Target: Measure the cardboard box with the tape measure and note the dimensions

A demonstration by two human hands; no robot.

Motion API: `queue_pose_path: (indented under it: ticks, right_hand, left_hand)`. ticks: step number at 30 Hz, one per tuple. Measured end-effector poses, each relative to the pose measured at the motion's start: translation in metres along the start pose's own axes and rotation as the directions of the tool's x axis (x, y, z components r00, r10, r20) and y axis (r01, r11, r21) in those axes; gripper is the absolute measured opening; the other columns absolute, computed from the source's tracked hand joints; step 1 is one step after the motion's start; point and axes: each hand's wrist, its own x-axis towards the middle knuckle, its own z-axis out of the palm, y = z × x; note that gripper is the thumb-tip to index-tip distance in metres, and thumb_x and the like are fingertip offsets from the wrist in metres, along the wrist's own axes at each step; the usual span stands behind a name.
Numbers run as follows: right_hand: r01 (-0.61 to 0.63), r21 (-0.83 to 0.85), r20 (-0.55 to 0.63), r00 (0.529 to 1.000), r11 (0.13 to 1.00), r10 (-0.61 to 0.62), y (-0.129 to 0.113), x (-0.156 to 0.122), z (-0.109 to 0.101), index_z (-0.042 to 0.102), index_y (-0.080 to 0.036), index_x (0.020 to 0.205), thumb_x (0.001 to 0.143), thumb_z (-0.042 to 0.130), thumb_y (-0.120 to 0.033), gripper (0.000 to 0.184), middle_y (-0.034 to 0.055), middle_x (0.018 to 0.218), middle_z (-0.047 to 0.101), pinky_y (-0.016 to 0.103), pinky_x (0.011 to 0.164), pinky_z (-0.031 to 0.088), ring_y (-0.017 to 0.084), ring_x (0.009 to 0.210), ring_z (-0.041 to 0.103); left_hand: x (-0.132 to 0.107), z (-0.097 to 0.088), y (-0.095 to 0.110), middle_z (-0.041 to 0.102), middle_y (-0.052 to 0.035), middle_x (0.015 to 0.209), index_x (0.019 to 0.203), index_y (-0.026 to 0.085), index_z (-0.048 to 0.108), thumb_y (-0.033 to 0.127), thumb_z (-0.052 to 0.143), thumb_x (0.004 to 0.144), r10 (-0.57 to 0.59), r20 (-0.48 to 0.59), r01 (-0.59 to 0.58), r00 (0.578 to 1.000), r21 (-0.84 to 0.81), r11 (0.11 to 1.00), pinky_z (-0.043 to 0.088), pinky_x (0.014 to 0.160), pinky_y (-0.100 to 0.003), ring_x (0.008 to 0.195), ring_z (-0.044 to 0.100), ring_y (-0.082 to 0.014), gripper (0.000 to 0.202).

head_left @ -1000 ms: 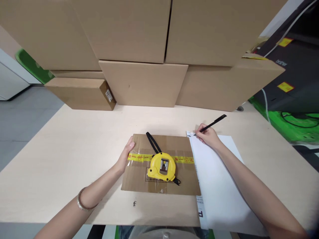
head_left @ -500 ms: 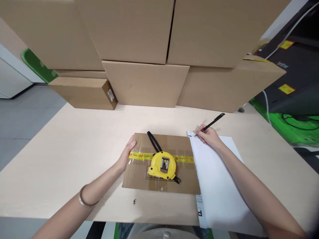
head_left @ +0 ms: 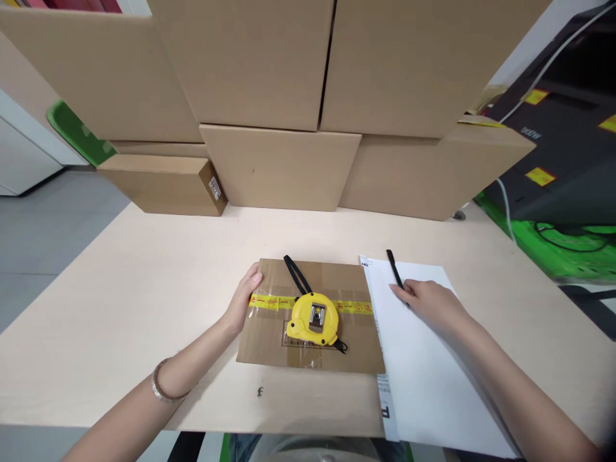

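A flat cardboard parcel sealed with yellow printed tape lies on the pale table. A yellow tape measure with a black wrist strap rests on top of it. My left hand grips the parcel's left edge, fingers curled over it. To the right lies a white sheet of paper, partly over the parcel's right edge. My right hand rests low on this sheet, fingers closed around a black pen that lies nearly flat, pointing away from me.
Large cardboard boxes are stacked along the table's far edge, with a smaller box at the left. A dark machine with yellow stickers stands at the right above a green surface with cables.
My right hand has moved back from the paper's top corner toward me, and the pen has swung from raised and slanted right to lying low on the sheet. The left hand has stayed put.
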Motion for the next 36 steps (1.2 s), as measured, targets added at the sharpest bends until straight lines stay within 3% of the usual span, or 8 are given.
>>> queue_pose_path:
  ticks: [10, 14, 17, 20, 23, 26, 31, 36]
  right_hand:
    - [-0.036, -0.064, -0.061, 0.998, 0.997, 0.032, -0.013, -0.016, 0.000, 0.048, -0.026, 0.067, 0.100, 0.035, -0.063, 0.051, 0.0067, 0.065, 0.066, 0.036, 0.061, 0.036, 0.027, 0.064, 0.059]
    - [0.024, 0.051, -0.261, 0.965, 0.998, -0.009, -0.042, -0.033, -0.015, 0.051, -0.025, 0.082, 0.101, 0.038, -0.057, 0.039, 0.0060, 0.076, 0.069, 0.036, 0.063, 0.039, 0.026, 0.069, 0.061]
    - [0.353, 0.168, -0.433, 0.865, 0.920, -0.253, -0.080, -0.055, -0.023, 0.058, -0.024, 0.093, 0.101, 0.042, -0.053, 0.034, 0.0071, 0.085, 0.068, 0.037, 0.066, 0.045, 0.024, 0.073, 0.063]
    - [0.665, 0.130, -0.418, 0.709, 0.735, -0.568, -0.118, -0.069, -0.022, 0.063, -0.023, 0.097, 0.104, 0.042, -0.050, 0.035, 0.0095, 0.091, 0.069, 0.040, 0.074, 0.051, 0.026, 0.085, 0.065]
    - [0.770, 0.051, -0.350, 0.610, 0.636, -0.711, -0.144, -0.072, -0.016, 0.066, -0.019, 0.108, 0.104, 0.045, -0.053, 0.040, 0.0132, 0.101, 0.070, 0.047, 0.084, 0.052, 0.030, 0.095, 0.064]
    - [0.805, 0.015, -0.284, 0.572, 0.593, -0.770, -0.154, -0.070, -0.014, 0.068, -0.017, 0.118, 0.103, 0.047, -0.056, 0.046, 0.0159, 0.112, 0.069, 0.052, 0.092, 0.051, 0.032, 0.104, 0.062]
    - [0.810, 0.130, -0.222, 0.585, 0.571, -0.780, -0.150, -0.071, -0.015, 0.067, -0.020, 0.115, 0.097, 0.059, -0.060, 0.044, 0.0155, 0.124, 0.068, 0.056, 0.101, 0.048, 0.034, 0.118, 0.061]
    - [0.623, 0.440, -0.061, 0.739, 0.647, -0.671, -0.141, -0.082, -0.014, 0.062, -0.027, 0.124, 0.090, 0.071, -0.057, 0.046, 0.0112, 0.135, 0.066, 0.051, 0.104, 0.052, 0.031, 0.127, 0.061]
  left_hand:
    - [0.003, -0.003, -0.002, 0.075, -0.0087, 0.119, 0.115, 0.020, 0.071, 0.056, 0.071, 0.084, -0.009, 0.028, 0.009, 1.000, -0.002, 1.000, 0.046, 0.108, -0.043, 0.123, 0.063, -0.0344, 0.048]
    - [0.005, -0.005, -0.002, 0.076, -0.0077, 0.113, 0.113, 0.021, 0.070, 0.057, 0.072, 0.083, -0.014, 0.047, 0.015, 0.999, -0.011, 1.000, 0.047, 0.107, -0.043, 0.119, 0.066, -0.0334, 0.047]
    - [0.005, -0.006, -0.002, 0.076, -0.0069, 0.112, 0.113, 0.021, 0.070, 0.056, 0.071, 0.084, -0.020, 0.068, 0.021, 0.997, -0.016, 1.000, 0.047, 0.105, -0.041, 0.115, 0.067, -0.0315, 0.046]
    - [0.005, -0.006, -0.002, 0.075, -0.0079, 0.117, 0.115, 0.020, 0.070, 0.057, 0.070, 0.086, -0.017, 0.084, 0.018, 0.996, -0.009, 1.000, 0.049, 0.103, -0.041, 0.114, 0.067, -0.0313, 0.047]
    - [0.004, -0.008, 0.000, 0.070, -0.0088, 0.133, 0.129, 0.023, 0.065, 0.056, 0.070, 0.087, 0.037, 0.058, -0.040, 0.998, 0.049, 0.998, 0.049, 0.104, -0.041, 0.123, 0.064, -0.0313, 0.054]
    - [0.002, -0.010, 0.005, 0.065, -0.0082, 0.143, 0.140, 0.030, 0.058, 0.051, 0.073, 0.088, 0.135, 0.035, -0.139, 0.990, 0.122, 0.983, 0.045, 0.111, -0.042, 0.134, 0.058, -0.0289, 0.058]
    - [0.001, -0.014, 0.011, 0.063, -0.0084, 0.147, 0.119, 0.027, 0.076, 0.047, 0.070, 0.093, 0.271, 0.111, -0.291, 0.956, 0.236, 0.927, 0.032, 0.124, -0.044, 0.145, 0.049, -0.0285, 0.034]
    - [0.003, -0.020, 0.008, 0.057, -0.0060, 0.155, 0.107, 0.026, 0.082, 0.052, 0.053, 0.102, 0.246, 0.188, -0.293, 0.951, 0.294, 0.910, 0.023, 0.128, -0.046, 0.151, 0.042, -0.0288, 0.039]
